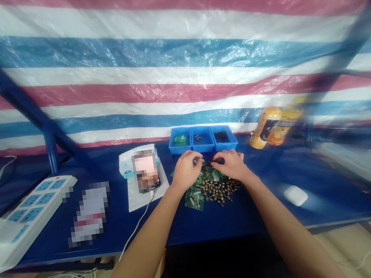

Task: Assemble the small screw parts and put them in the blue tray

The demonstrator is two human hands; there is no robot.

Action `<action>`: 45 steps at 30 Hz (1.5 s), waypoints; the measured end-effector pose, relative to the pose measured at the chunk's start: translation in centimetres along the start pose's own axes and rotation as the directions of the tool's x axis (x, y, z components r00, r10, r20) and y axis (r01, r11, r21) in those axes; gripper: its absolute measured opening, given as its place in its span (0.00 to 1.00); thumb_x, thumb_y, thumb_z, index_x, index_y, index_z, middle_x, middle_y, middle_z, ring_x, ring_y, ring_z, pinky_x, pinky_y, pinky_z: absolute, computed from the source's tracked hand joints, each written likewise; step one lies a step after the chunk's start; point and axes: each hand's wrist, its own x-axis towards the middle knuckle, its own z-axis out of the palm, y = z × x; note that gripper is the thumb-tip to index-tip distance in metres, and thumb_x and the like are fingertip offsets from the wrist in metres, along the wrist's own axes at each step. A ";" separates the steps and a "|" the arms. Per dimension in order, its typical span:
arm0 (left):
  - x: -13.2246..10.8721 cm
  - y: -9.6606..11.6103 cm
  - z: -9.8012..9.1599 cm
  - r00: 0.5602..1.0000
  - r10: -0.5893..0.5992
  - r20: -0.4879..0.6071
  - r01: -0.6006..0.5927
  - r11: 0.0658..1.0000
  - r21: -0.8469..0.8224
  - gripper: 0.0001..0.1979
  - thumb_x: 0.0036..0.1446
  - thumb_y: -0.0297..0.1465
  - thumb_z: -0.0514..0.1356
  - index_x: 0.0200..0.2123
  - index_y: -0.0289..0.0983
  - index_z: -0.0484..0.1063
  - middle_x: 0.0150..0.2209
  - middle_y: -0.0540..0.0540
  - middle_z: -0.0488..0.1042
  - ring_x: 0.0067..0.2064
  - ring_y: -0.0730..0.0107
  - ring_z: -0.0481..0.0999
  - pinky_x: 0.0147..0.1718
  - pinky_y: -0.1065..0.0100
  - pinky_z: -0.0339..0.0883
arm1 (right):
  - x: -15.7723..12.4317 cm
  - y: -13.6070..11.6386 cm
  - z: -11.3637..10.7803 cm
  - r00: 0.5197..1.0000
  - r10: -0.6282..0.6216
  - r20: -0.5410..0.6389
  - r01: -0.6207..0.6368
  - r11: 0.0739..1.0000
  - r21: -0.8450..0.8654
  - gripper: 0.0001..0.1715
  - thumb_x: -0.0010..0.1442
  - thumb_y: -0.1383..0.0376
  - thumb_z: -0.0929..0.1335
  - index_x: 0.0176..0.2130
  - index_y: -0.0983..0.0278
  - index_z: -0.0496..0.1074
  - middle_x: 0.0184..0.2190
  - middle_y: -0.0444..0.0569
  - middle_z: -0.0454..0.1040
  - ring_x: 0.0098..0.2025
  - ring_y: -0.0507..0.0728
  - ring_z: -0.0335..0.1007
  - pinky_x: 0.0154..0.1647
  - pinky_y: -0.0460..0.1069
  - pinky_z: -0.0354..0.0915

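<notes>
I judged the step in hand to be close two-handed handling of the green packets (pixel 208 174); the next move seemed to call for a light fingertip pinch. The packets lay between and below my left hand (pixel 188 170) and right hand (pixel 230 166), with the brass-toned fittings (pixel 221 191) wristward and the blue bins (pixel 203 148) just beyond. Both hands' fingers were curled, but at that size I couldn't fairly tell whether either gripped anything.

Green packets (pixel 194 199), blue trays (pixel 202 147), tricolour striped sheet (pixel 168 63)
</notes>
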 end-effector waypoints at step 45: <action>0.0 1.4 -0.4 1.000 -0.004 -0.011 0.002 0.983 -0.181 0.10 0.62 0.37 0.59 0.40 0.41 0.78 0.38 0.49 0.82 0.39 0.66 0.80 0.40 0.67 0.72 | 0.9 -0.8 0.2 0.978 0.167 -0.127 -0.032 0.716 0.697 0.23 0.60 0.51 0.65 0.20 0.60 0.64 0.20 0.43 0.65 0.26 0.54 0.61 0.30 0.49 0.60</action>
